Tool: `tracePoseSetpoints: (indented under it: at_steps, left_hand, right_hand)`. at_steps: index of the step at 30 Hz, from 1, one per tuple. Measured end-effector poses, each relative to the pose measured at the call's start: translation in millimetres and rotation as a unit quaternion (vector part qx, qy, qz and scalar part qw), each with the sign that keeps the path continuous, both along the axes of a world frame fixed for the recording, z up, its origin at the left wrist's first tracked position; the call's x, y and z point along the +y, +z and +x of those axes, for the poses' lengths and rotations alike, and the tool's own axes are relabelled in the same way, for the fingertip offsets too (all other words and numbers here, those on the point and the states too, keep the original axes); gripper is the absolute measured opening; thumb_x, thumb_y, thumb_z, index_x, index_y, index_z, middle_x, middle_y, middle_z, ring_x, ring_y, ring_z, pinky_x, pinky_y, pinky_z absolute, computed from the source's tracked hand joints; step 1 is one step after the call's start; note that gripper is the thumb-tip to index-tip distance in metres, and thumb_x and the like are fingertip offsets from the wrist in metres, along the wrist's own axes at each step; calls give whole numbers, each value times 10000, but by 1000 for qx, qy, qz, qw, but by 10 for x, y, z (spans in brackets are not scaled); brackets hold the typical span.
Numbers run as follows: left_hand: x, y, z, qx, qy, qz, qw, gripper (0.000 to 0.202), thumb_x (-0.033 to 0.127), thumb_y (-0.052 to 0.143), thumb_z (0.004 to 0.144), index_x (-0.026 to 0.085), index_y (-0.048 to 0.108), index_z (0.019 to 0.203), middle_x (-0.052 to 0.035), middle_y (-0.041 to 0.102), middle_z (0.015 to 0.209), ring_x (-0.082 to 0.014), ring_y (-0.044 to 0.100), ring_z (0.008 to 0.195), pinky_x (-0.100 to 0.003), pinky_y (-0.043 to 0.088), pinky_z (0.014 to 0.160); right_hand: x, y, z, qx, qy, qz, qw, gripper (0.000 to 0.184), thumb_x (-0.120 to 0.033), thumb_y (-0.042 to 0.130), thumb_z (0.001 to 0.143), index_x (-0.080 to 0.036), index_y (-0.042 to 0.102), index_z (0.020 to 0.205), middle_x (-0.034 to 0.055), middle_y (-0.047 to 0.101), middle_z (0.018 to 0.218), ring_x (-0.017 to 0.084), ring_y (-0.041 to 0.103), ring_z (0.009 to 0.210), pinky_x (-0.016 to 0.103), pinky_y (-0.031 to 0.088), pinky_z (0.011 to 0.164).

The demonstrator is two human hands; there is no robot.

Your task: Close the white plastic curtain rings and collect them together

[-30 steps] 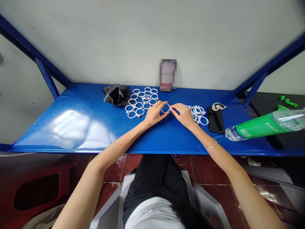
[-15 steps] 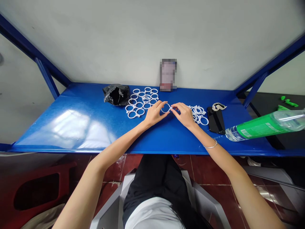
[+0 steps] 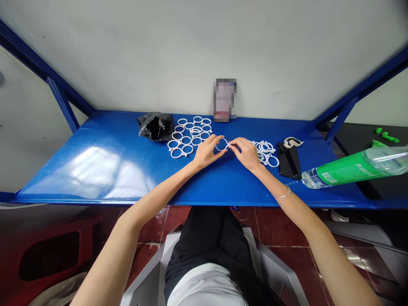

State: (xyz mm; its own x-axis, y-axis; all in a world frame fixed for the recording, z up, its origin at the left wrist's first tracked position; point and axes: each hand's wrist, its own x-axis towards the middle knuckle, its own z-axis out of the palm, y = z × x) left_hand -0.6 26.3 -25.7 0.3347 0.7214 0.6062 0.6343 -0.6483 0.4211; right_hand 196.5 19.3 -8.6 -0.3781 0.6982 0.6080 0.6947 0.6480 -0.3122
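Observation:
Between my two hands is a white plastic ring with a small knob on its right side. My left hand grips the ring's left edge with thumb and fingers. The fingertips of my right hand pinch the knob end; the small part there is mostly covered. Several similar white rings lie spread out to the left, just beyond my left hand. More white rings sit in an overlapping heap by my right hand, which partly hides them.
A crumpled black plastic bag opens toward me at back left. A blurred phone-like panel leans on the wall. To the right are a black phone, a whitish looped item and a green-labelled bottle. The blue table ends near my lap.
Almost nothing differs. Both hands stay on the same ring, with only a very slight shift of the fingers.

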Motion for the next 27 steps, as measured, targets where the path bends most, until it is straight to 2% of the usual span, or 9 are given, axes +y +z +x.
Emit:
tracePoseSetpoints:
  at_steps: [19,27]
  left_hand:
    - [8,-7,-8,-1,-14,8,1000,395,385,632,905,161,557,1221,-56,633,954,-127,629,763,-197,442,562]
    - [5,-13,-3,-1,-29,6,1000,405,408,607,920,160,544,1234,-57,622,963,-131,629,782,-198,444,567]
  right_hand:
    - [20,-21,18,-4,1,7,1000,192,-343,521,982,-217,649,917,64,719,873,224,665,820,335,500,729]
    - [49,-41,54,-4,15,18,1000,250,-367,495,994,-214,628,847,53,718,825,199,669,745,301,493,677]
